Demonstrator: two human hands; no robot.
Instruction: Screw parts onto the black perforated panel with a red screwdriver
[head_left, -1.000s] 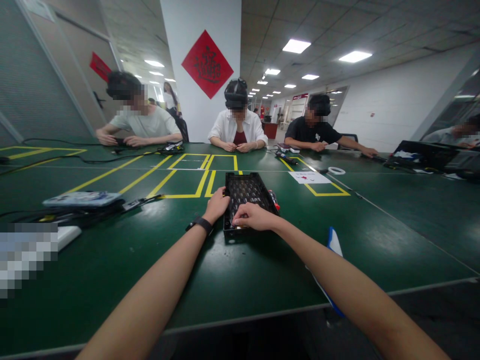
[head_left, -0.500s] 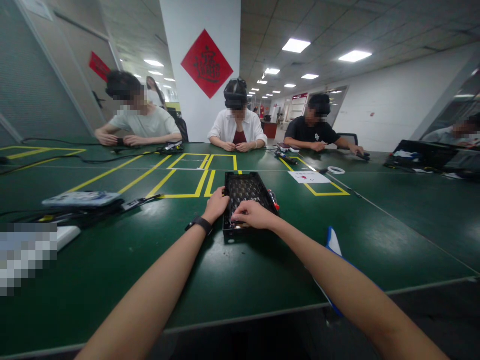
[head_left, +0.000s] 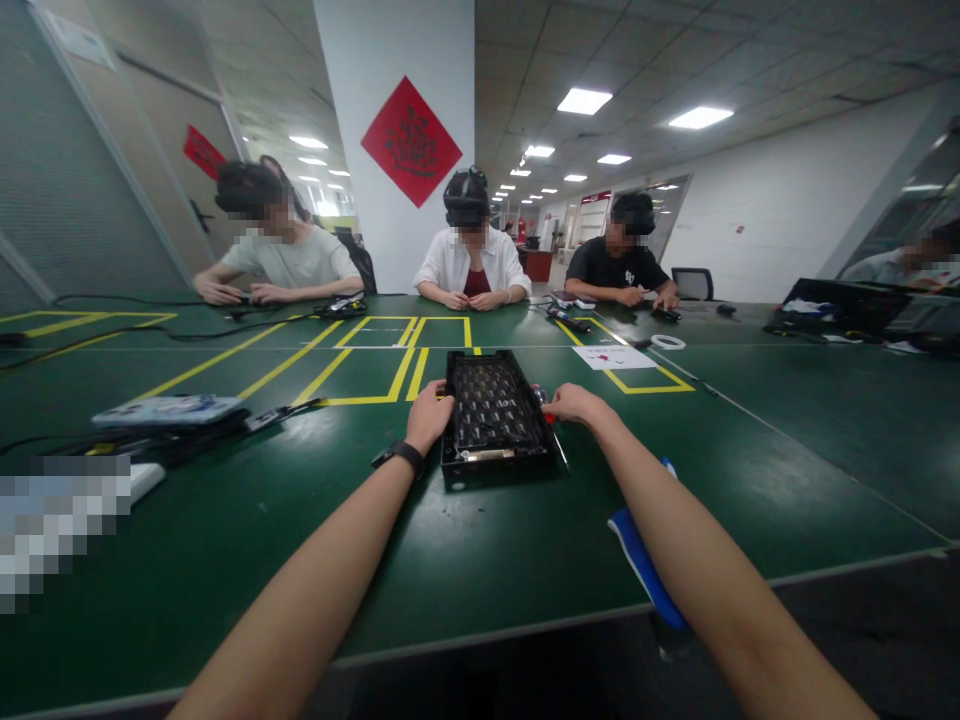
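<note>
A rectangular black box, open at the top, lies flat on the green table in front of me. Rows of small shiny shapes fill its inside, and a pale strip runs along its near end. My left hand grips the box's left wall with its fingers closed over the edge. Just off the right wall, my right hand pinches a screwdriver by its red and clear handle. Its thin metal shaft points toward me beside the box; the fingertips partly hide the handle.
A blue and white item lies by the near table edge under my right forearm. Cables and a flat light-blue object lie at left. Beyond are yellow tape lines, a paper sheet, a white ring and several seated people.
My right hand has moved from over the box's near end out to the right, onto the screwdriver's handle. My left hand has stayed on the left wall.
</note>
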